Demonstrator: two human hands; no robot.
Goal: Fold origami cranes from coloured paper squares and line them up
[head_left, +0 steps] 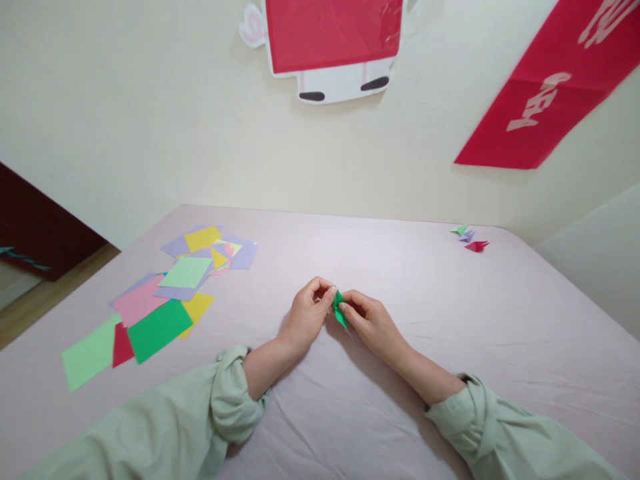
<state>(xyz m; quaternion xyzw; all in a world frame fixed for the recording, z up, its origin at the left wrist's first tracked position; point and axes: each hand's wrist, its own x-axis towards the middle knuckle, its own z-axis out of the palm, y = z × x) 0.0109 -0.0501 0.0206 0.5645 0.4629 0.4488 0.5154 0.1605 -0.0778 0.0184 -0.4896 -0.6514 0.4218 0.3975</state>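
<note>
A small folded piece of green paper (341, 309) is pinched between both hands over the middle of the pale pink surface (400, 280). My left hand (307, 312) grips its left side with curled fingers. My right hand (369, 321) holds its right side between thumb and fingertips. Part of the paper is hidden by my fingers. Both forearms rest on the surface, with light green sleeves rolled up.
Several loose coloured paper squares (160, 300) lie scattered at the left. Three small folded paper figures, green, purple and red (470, 238), sit at the far right by the wall. Red banners hang on the wall. A floor edge shows at the far left.
</note>
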